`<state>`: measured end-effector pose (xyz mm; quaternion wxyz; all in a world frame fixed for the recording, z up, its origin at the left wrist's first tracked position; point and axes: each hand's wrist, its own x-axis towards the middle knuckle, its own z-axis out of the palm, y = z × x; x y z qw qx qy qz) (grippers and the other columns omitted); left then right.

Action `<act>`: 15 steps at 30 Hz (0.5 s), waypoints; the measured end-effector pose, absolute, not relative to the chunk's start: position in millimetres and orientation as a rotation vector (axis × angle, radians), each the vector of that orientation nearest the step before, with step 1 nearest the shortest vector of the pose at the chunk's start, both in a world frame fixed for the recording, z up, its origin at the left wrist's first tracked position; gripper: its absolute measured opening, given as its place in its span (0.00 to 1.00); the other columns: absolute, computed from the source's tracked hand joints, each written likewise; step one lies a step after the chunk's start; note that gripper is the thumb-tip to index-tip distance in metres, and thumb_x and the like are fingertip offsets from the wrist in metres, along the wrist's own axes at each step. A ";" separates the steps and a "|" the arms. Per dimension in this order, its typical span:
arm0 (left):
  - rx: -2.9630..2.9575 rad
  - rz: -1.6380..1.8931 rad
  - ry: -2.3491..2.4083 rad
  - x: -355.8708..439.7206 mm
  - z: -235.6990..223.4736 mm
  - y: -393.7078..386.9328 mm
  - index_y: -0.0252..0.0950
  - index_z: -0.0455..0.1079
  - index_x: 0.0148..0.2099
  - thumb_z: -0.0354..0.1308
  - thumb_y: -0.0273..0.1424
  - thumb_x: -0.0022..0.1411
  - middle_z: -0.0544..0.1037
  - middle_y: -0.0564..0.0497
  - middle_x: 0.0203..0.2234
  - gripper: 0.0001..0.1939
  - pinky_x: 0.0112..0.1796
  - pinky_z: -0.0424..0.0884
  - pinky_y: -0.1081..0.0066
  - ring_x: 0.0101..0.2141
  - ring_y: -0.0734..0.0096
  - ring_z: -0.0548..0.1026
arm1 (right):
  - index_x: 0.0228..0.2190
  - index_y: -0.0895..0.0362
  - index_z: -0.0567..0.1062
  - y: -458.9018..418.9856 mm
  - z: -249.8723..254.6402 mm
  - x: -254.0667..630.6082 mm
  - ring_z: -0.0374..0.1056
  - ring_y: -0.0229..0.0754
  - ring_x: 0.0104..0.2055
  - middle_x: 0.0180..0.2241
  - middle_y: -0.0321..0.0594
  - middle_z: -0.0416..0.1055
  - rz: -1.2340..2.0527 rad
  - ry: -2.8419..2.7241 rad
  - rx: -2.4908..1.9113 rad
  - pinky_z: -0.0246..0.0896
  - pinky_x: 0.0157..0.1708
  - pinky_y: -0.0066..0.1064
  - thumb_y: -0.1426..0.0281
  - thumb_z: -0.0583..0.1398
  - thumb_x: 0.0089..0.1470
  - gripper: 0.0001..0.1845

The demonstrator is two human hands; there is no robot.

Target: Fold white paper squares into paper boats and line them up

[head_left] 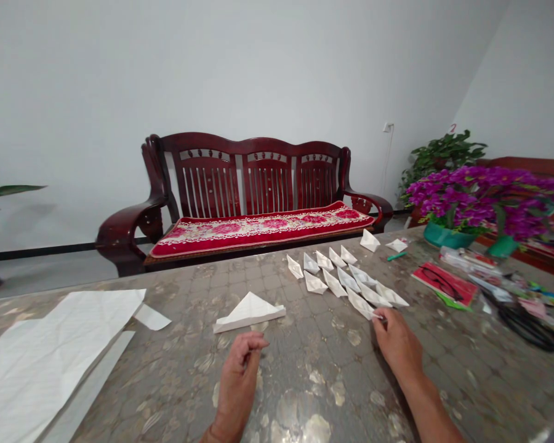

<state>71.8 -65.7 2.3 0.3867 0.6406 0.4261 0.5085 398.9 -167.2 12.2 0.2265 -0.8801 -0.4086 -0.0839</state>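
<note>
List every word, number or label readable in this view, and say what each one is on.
"2": a red figure on the white wall, high up above the leafy potted plant.
The packets at the right of the table carry printing too small and blurred to read.
The red booklet under the eyeglasses shows no legible words.
Nothing else is readable.

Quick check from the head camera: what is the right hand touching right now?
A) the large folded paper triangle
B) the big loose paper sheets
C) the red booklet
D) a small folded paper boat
D. The right hand pinches the near tip of the small folded paper boat at the end of the rows.
</note>
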 end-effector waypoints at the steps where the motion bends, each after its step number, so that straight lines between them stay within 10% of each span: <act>1: 1.638 1.290 1.085 71.6 2.0 -65.6 0.39 0.74 0.28 0.56 0.39 0.56 0.78 0.46 0.33 0.11 0.41 0.73 0.62 0.36 0.61 0.76 | 0.40 0.53 0.72 -167.2 12.3 398.5 0.69 0.44 0.38 0.42 0.40 0.72 -0.233 -1.124 -2.437 0.56 0.31 0.31 0.65 0.50 0.57 0.13; 15: 1.634 1.267 1.093 71.7 1.7 -65.7 0.40 0.74 0.27 0.56 0.39 0.55 0.78 0.47 0.33 0.11 0.40 0.72 0.63 0.37 0.60 0.76 | 0.48 0.53 0.68 -164.4 5.3 401.3 0.72 0.48 0.42 0.45 0.42 0.74 -0.209 -1.069 -2.444 0.61 0.34 0.35 0.61 0.53 0.57 0.18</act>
